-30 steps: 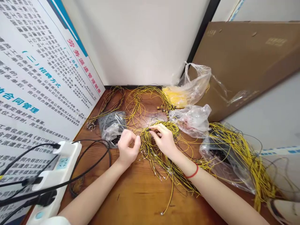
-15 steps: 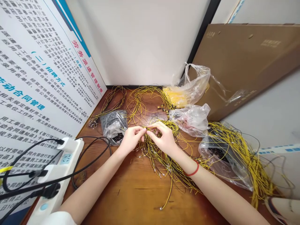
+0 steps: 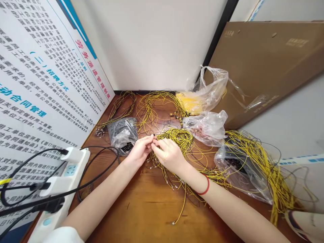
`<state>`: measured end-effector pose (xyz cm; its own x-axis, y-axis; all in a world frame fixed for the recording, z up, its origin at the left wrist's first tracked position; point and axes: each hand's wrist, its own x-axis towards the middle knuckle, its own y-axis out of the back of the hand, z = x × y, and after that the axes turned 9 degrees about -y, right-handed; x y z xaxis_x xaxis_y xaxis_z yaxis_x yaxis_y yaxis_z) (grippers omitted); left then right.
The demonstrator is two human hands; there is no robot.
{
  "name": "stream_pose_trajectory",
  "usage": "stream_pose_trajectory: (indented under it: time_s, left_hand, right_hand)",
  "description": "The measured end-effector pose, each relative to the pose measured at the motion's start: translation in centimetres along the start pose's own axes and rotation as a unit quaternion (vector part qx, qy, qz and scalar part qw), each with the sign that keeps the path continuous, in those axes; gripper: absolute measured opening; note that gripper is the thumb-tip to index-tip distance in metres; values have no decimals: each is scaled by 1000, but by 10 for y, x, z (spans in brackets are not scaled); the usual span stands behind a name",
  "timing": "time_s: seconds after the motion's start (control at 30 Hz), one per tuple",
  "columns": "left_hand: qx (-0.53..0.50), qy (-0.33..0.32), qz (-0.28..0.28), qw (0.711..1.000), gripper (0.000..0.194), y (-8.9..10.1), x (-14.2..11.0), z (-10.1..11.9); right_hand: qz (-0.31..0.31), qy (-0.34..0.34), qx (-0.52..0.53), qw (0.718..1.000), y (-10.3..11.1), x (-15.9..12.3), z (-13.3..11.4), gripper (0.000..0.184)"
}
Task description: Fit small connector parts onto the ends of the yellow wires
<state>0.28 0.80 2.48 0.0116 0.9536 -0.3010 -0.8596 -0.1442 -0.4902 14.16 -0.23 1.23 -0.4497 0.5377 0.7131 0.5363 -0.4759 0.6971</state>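
Head view, forearms point(image 3: 101, 199) converging, left hand point(image 3: 138, 152), right hand point(image 3: 167, 156) pinched together (on a yellow wire point(image 3: 153, 136), probably)

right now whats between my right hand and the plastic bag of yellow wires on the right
In the head view, mostly loose yellow wires lie across the wooden table between the right hand and the clear plastic bag.

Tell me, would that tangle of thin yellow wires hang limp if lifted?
The thin yellow wires are probably floppy: they lie in loose, sagging loops on the wooden desk. They likely weigh little for their bulk. Lifting one would probably drag others along, since they cross and interlace.
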Motion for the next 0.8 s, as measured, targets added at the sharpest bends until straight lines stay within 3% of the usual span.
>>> stream_pose_trajectory:
  time_s: [0.13,0.2,0.27,0.37,0.43,0.47,0.5,0.57,0.63,0.8]
  left_hand:
    - [-44,30,-11,999,28,0,0,-1]
    - [-45,32,-12,998,27,1,0,0]
    - [-41,20,-9,999,29,3,1,2]
    - [-27,-10,-7,1000,29,6,3,8]
    - [-20,-21,-11,1000,29,9,5,11]
    - [-19,-22,-14,999,30,9,5,12]
    - [-19,-22,-16,999,31,10,6,13]
    - [-22,-21,-19,999,33,10,6,13]
    - [-23,-18,-21,999,35,10,7,11]
    - [3,-23,-38,999,40,9,7,8]
  right_hand:
    - [-21,12,10,1000,1,-1,-3,19]
    - [-66,1,39,997,3,-4,-8,19]
    - [-139,-53,92,985,14,-6,-14,17]
    - [-277,-154,199,927,48,-1,-18,21]
    - [-393,-149,284,862,76,9,-11,8]
    - [-414,-179,316,835,88,15,-3,11]
    - [-401,-216,325,828,97,21,6,20]
    - [-281,-323,267,863,104,30,27,38]
    - [-191,-386,200,880,97,31,46,47]
    - [-228,-414,179,863,57,18,55,44]
